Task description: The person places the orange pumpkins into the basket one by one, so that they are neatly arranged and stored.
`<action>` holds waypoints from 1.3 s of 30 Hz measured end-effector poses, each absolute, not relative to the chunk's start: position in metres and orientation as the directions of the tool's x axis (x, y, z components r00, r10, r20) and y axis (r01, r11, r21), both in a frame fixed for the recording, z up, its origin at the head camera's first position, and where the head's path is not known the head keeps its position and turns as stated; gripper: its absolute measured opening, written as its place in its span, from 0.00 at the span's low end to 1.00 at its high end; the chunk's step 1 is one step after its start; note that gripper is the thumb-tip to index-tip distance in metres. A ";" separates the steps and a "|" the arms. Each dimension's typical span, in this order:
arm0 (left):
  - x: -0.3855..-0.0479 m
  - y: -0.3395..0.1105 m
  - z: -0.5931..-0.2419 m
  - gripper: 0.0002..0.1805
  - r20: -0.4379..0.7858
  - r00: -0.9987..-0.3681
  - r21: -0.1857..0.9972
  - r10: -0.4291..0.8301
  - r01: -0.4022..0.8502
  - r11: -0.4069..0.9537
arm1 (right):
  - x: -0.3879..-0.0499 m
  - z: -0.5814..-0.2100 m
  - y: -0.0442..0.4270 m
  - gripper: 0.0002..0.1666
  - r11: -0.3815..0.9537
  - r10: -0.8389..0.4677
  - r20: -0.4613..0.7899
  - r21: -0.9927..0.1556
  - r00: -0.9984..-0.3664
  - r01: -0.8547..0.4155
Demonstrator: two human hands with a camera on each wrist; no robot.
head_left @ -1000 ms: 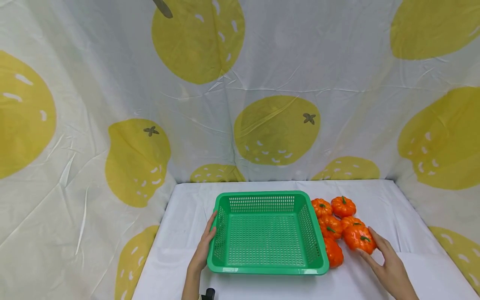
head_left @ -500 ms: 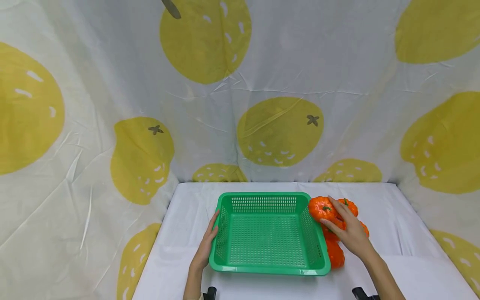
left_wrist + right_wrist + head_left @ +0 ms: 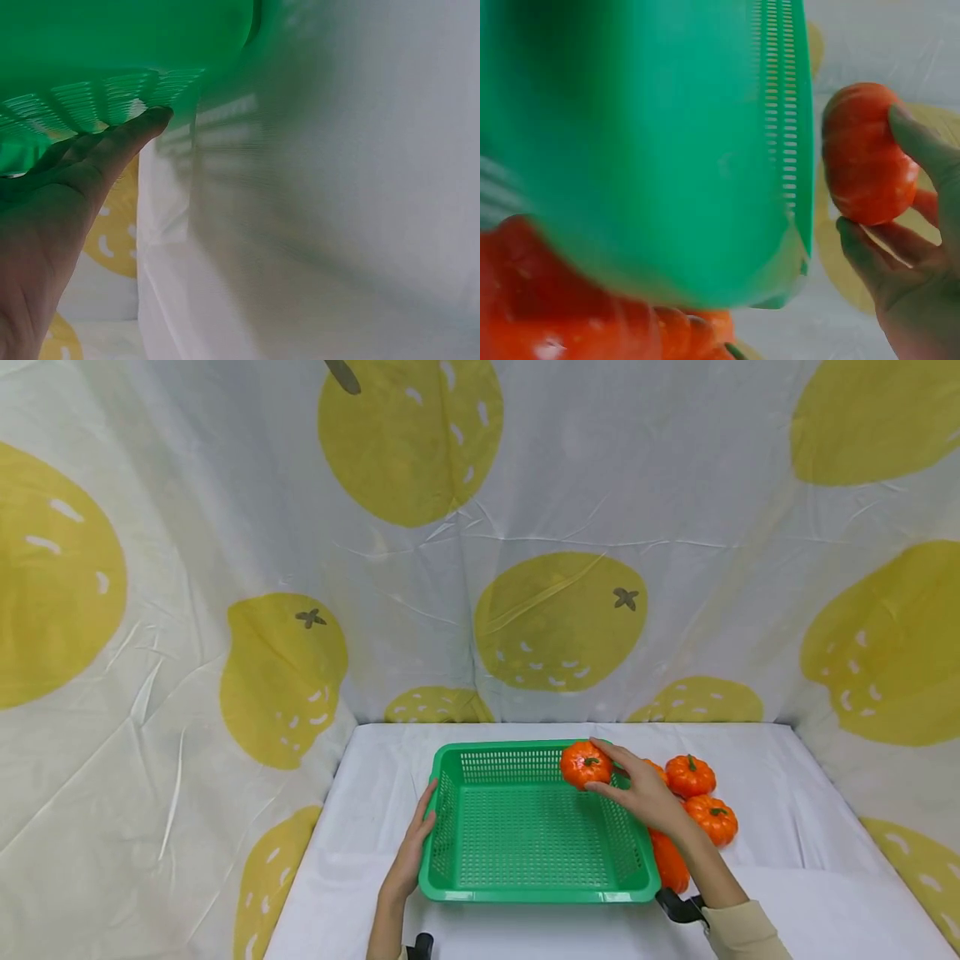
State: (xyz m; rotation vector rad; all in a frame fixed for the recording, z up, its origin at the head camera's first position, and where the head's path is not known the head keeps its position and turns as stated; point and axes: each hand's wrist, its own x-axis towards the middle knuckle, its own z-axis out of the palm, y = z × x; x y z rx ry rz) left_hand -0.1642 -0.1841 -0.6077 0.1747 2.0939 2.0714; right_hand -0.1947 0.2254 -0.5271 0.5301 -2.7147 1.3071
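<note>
In the head view a green mesh basket (image 3: 532, 839) stands on the white cloth. My left hand (image 3: 409, 853) rests along its left side, fingers straight; the left wrist view shows the same hand (image 3: 71, 180) with fingertips against the basket wall (image 3: 120, 97). My right hand (image 3: 645, 789) grips an orange pumpkin (image 3: 586, 765) between thumb and fingers, over the basket's back right part. In the right wrist view the hand (image 3: 922, 262) holds that pumpkin (image 3: 866, 154) above the rim (image 3: 801, 135).
Several orange pumpkins, among them one at the back (image 3: 690, 775), one at the right (image 3: 711, 820) and one at the front (image 3: 669, 862), lie right of the basket. White curtains (image 3: 405, 635) with yellow fruit prints surround the cloth-covered table (image 3: 780, 793).
My right hand has picked up a pumpkin from the right of the group and carried it left, over the basket. My left hand stays at the basket's side.
</note>
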 end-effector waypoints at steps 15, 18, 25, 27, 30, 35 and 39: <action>-0.164 -0.183 -0.608 0.30 -0.055 -0.976 0.998 0.210 -0.051 0.023 | -0.216 -0.515 0.196 0.47 0.484 -0.407 0.160 -0.798 -0.899 -0.360; -0.164 -0.183 -0.608 0.30 -0.058 -0.977 0.998 0.204 -0.054 0.026 | -0.222 -0.518 0.184 0.46 0.467 -0.457 0.171 -0.789 -0.873 -0.399; -0.164 -0.184 -0.608 0.30 -0.056 -0.976 0.998 0.209 -0.052 0.021 | -0.234 -0.531 0.158 0.45 0.438 -0.528 0.136 -0.802 -0.839 -0.406; -0.164 -0.184 -0.608 0.30 -0.054 -0.975 0.999 0.217 -0.053 0.014 | -0.237 -0.534 0.151 0.45 0.435 -0.531 0.130 -0.807 -0.837 -0.400; -0.164 -0.183 -0.607 0.30 -0.057 -0.973 0.998 0.224 -0.056 0.010 | -0.241 -0.539 0.141 0.45 0.456 -0.536 0.118 -0.793 -0.836 -0.404; -0.164 -0.184 -0.607 0.30 -0.065 -0.974 0.998 0.218 -0.063 0.016 | -0.246 -0.547 0.123 0.44 0.462 -0.561 0.089 -0.791 -0.823 -0.400; -0.164 -0.184 -0.608 0.30 -0.067 -0.975 0.998 0.211 -0.064 0.021 | -0.252 -0.556 0.111 0.43 0.466 -0.574 0.058 -0.797 -0.817 -0.384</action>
